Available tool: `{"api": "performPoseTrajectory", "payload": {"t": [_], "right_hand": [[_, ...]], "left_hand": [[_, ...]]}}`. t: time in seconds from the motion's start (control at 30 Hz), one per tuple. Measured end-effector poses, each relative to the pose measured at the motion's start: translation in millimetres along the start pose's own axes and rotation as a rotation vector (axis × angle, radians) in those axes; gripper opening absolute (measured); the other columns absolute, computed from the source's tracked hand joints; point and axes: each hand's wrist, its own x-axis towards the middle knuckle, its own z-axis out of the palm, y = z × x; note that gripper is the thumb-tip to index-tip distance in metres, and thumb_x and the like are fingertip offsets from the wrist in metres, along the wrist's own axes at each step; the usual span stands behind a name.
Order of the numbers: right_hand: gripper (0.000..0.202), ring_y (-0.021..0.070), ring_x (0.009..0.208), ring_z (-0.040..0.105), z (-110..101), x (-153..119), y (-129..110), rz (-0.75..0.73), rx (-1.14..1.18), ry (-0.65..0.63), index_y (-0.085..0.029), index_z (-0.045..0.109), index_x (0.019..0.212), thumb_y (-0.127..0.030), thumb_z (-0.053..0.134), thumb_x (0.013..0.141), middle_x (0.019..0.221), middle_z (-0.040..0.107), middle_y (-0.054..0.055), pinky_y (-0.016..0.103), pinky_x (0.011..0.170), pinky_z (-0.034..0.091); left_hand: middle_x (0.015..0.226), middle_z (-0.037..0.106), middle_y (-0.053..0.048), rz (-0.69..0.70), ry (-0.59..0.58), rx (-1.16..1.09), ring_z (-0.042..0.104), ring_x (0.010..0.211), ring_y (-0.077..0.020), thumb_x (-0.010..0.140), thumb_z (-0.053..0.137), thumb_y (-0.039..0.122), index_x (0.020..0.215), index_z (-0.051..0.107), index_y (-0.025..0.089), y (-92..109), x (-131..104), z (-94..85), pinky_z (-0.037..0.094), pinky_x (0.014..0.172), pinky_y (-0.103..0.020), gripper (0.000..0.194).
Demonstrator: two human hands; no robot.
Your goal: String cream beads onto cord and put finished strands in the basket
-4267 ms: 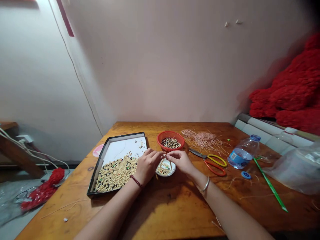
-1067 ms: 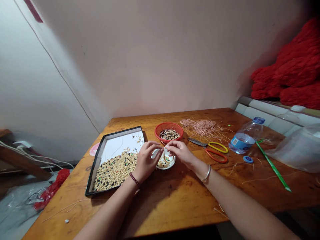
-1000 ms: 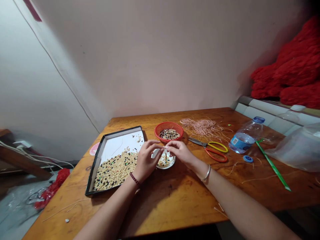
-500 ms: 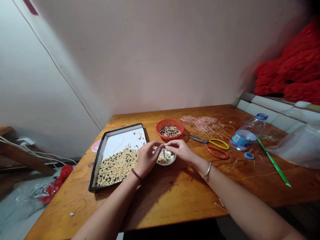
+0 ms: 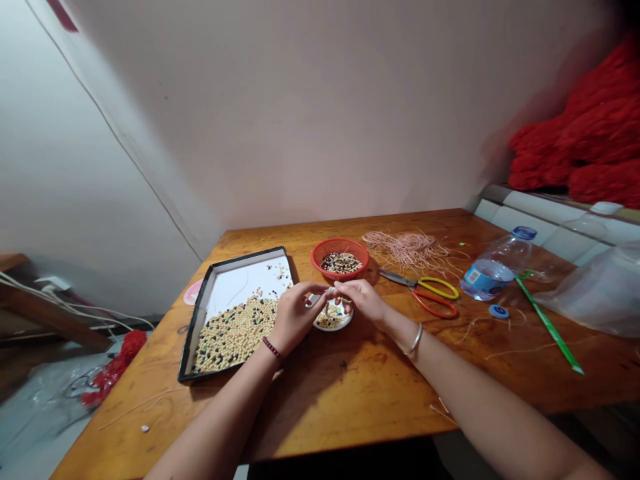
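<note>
Head view: step in hand looks like fine two-handed work on a beaded strand, which hangs between and just under the fingertips, over the white dish. To do it well, left hand should act as the anchor, pinch steady and wrist low; the strand should stay slightly taut and above the dish so any dropped bead lands inside; right hand should do the small moves, close to the left tips, no hard tugging.

Grip, left to right: left thumb and forefinger brought together at the tips, a small gap behind them, apparently pinching the strand's upper end; exact contact too small to tell. Right thumb and forefinger also nipped together on the strand, right beside the left tips, other fingers curled beneath.

Around the grip: left, black-edged tray with loose beads; just beyond, red plastic basket of mixed beads; beyond and right, tangled pink cord; right, scissors; farther right, water bottle.
</note>
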Motion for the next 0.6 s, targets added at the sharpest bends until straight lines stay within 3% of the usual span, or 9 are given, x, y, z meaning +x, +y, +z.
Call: {"api": "performPoseTrajectory", "payload": {"t": [0.13, 0.43, 0.6], "right_hand": [[0.05, 0.0083, 0.044, 0.044, 0.1, 0.0, 0.0, 0.001, -0.049, -0.002, -0.013, 0.069, 0.064, -0.063, 0.063, 0.068, 0.053, 0.059, 0.001, 0.023, 0.045, 0.032], [0.036, 0.0072, 0.045, 0.04, 0.3, -2.3, -4.1, 0.023, -0.022, -0.003, -0.015, 0.063, 0.056, -0.048, 0.069, 0.067, 0.05, 0.053, -0.002, 0.023, 0.046, 0.027], [0.038, 0.0064, 0.044, 0.037, -0.2, -2.7, -3.1, 0.042, -0.032, -0.019, -0.014, 0.061, 0.057, -0.05, 0.069, 0.067, 0.047, 0.048, -0.004, 0.023, 0.045, 0.024]], "left_hand": [[0.083, 0.071, -0.003, 0.028, -0.006, -0.015, 0.064, 0.07, -0.0132, 0.083, 0.065, 0.031, 0.095, 0.066, 0.02, -0.6, 0.5, 1.0, 0.051, 0.062, -0.024, 0.017], [0.083, 0.069, -0.003, 0.059, 0.012, -0.012, 0.063, 0.072, -0.0133, 0.083, 0.065, 0.032, 0.093, 0.063, 0.021, 0.8, -1.3, 1.8, 0.049, 0.063, -0.024, 0.015], [0.083, 0.068, -0.003, 0.085, 0.034, 0.024, 0.061, 0.074, -0.014, 0.083, 0.065, 0.03, 0.093, 0.063, 0.021, 1.3, -1.7, 1.8, 0.049, 0.065, -0.026, 0.014]]}}
